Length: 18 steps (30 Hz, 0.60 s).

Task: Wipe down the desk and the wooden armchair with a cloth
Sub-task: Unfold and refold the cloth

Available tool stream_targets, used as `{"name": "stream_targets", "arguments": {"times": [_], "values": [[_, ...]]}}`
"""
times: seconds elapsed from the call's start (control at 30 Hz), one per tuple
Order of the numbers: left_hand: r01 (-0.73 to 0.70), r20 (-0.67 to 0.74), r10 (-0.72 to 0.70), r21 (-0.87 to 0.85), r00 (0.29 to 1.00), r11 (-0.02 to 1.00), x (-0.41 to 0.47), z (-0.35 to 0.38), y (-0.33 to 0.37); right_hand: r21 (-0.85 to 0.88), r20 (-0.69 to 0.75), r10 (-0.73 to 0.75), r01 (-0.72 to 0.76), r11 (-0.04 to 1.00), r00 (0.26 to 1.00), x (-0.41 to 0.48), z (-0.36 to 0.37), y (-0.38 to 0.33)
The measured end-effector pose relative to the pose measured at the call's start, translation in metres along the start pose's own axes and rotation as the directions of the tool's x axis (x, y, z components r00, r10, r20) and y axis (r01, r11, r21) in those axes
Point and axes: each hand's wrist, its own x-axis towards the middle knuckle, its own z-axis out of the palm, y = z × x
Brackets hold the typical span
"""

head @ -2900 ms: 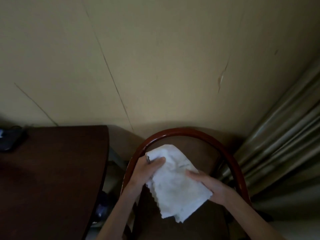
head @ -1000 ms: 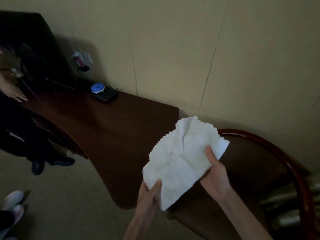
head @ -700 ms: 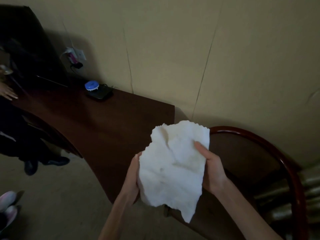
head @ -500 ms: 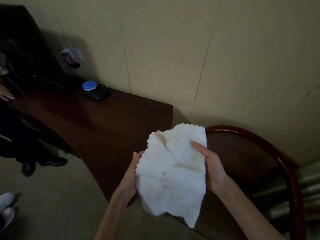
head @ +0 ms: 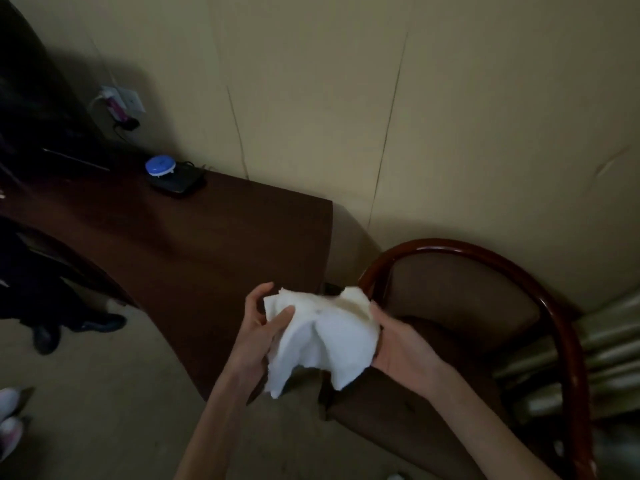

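In the head view, the white cloth (head: pixel 322 336) has been folded in on itself. Half a second ago it was held up flat and open; now it is bunched into a thick pad. It is gripped by the left hand (head: pixel 258 332) on one side and the right hand (head: pixel 398 344) on the other, both closed on it. It is held in the air, over the gap between the desk's (head: pixel 207 244) right corner and the wooden armchair (head: pixel 512 271), touching neither. A clean face is likely being made ready for more wiping.

No containers are seen. At the desk's back edge, a blue round thing (head: pixel 158 165) sits on a flat black device (head: pixel 176 181).
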Motion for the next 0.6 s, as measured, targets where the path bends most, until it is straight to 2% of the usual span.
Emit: {"name": "stream_targets", "arguments": {"times": [0.07,0.13,0.2,0.3,0.37,0.43,0.5,0.6], "values": [[0.020,0.034,-0.020,0.006,0.999,1.000,-0.002,-0.004,-0.003,-0.151,-0.111,-0.026,0.009,0.988,0.994,0.002,-0.004,0.009],[0.018,0.063,-0.020,0.040,0.998,0.999,-0.004,-0.011,-0.006,-0.268,-0.142,-0.099,0.058,0.962,0.985,0.001,-0.006,0.008],[0.006,0.085,-0.013,0.087,0.996,0.996,-0.005,-0.017,-0.008,-0.353,-0.103,-0.170,0.123,0.928,0.980,0.002,-0.007,0.002],[0.021,0.139,-0.028,0.053,0.990,0.998,-0.007,-0.017,-0.011,-0.500,0.020,-0.258,0.233,0.834,0.966,0.004,-0.003,-0.003],[-0.012,0.155,-0.005,0.107,0.988,0.994,-0.009,-0.013,-0.012,-0.618,0.080,-0.274,0.263,0.741,0.958,0.005,-0.003,-0.004],[-0.047,0.135,0.008,0.291,0.991,0.956,-0.010,-0.008,-0.009,-0.732,0.095,-0.237,0.230,0.642,0.967,0.007,-0.004,-0.007],[-0.070,0.102,0.025,0.477,0.995,0.876,-0.008,-0.007,-0.008,-0.865,0.088,-0.237,0.192,0.464,0.968,0.011,-0.005,-0.009],[-0.107,0.143,0.038,0.512,0.989,0.852,-0.004,-0.007,-0.009,-0.973,0.045,-0.317,0.113,0.200,0.947,0.019,-0.003,-0.005]]}}
